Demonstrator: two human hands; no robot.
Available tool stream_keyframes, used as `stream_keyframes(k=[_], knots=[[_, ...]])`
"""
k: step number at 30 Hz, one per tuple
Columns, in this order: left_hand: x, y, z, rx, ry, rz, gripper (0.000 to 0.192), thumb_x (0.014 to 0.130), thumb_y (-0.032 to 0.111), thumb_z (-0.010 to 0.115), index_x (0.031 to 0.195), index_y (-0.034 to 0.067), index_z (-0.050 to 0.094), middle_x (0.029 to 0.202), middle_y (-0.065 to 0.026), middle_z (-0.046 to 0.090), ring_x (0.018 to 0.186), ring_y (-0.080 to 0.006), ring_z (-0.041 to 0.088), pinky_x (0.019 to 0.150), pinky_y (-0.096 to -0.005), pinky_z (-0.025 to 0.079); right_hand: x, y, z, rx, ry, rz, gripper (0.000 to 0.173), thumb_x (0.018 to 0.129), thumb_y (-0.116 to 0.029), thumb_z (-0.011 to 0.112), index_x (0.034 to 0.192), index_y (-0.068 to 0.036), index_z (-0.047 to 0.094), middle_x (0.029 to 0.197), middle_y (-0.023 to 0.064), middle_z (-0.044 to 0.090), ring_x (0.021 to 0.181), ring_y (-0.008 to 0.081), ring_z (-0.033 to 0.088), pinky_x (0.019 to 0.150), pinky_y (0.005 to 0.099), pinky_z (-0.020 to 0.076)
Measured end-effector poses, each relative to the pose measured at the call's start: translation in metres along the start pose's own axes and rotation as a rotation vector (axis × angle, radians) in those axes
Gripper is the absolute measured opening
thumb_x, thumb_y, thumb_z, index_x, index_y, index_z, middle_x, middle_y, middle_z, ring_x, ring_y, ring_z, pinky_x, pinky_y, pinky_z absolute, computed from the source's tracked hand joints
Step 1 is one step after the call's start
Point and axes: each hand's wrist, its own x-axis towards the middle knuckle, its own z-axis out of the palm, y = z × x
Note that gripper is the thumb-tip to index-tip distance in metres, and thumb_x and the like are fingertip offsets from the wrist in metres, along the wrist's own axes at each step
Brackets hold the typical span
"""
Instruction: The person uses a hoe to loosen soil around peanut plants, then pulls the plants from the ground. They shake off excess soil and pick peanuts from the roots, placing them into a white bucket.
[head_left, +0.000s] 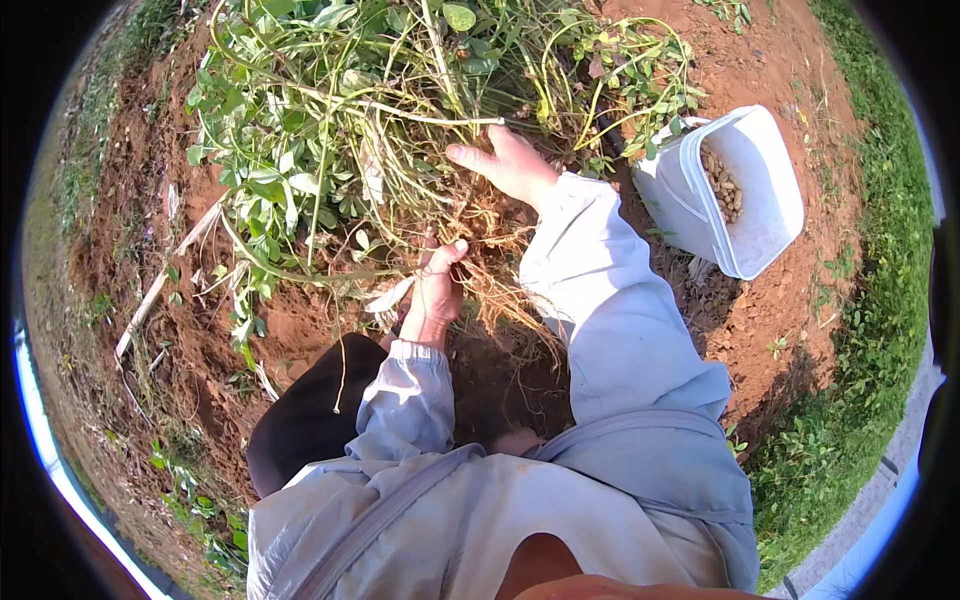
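Uprooted peanut plants (360, 142) with long green stems lie in a heap before me. Near its middle, my left hand (439, 289) is closed around stems just above a tangle of pale brown roots (502, 296). Above and to the right of it, my right hand (510, 161) reaches into the stems with its thumb apart from the fingers; whether it grips any of them is hidden. To the right a white plastic bucket (671, 191) lies tilted, its mouth facing right, with peanuts in their shells (722, 184) inside.
Reddish soil (757, 315) surrounds the heap and the bucket. Dry stalks (161, 285) lie on the ground at the left. A strip of green plants (870, 315) runs down the right side, with a paved edge (862, 502) beyond it at the lower right.
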Motion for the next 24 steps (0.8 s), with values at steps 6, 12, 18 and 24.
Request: stream_keyframes(k=[6,12,18,24], knots=[[-0.011,0.038,0.0,0.214,0.285,0.401,0.082,0.077,-0.006,0.058,0.144,0.016,0.015,0.131,-0.0094,0.039,0.107,-0.0222,0.049,0.09,-0.0317,0.044,0.013,0.019,0.05,0.081,0.06,-0.098,0.047,0.078,-0.027,0.064,0.111,0.003,0.051,0.094,0.022,0.062,0.088,0.0339,0.06,0.078,0.0369,0.0468],[0.003,0.059,-0.001,0.141,-0.049,0.085,0.085,0.071,-0.005,0.065,0.141,0.011,0.021,0.128,-0.0103,0.045,0.104,-0.019,0.051,0.095,-0.0309,0.038,-0.021,-0.027,0.029,-0.207,0.148,-0.106,0.02,0.079,-0.016,0.052,0.087,0.002,0.049,0.076,0.0211,0.06,0.07,0.0402,0.058,0.065,0.0461,0.0463],[0.008,0.034,0.021,0.062,-0.22,-0.075,0.051,0.075,0.008,0.071,0.117,0.012,0.043,0.102,-0.0044,0.055,0.093,-0.0167,0.054,0.082,-0.0318,0.045,-0.043,0.023,0.02,-0.306,0.326,-0.31,0.015,0.08,-0.014,0.054,0.084,-0.001,0.048,0.076,0.0196,0.056,0.068,0.0358,0.056,0.062,0.0411,0.0415],[0.017,0.003,0.028,-0.173,-0.003,0.061,0.065,0.078,0.004,0.064,0.135,0.014,0.036,0.109,-0.0089,0.059,0.086,-0.0229,0.061,0.073,-0.0374,0.054,-0.037,0.001,-0.002,-0.397,0.485,-0.351,0.045,0.085,-0.028,0.058,0.114,0.005,0.047,0.108,0.0225,0.054,0.098,0.0331,0.056,0.087,0.0383,0.0433]])
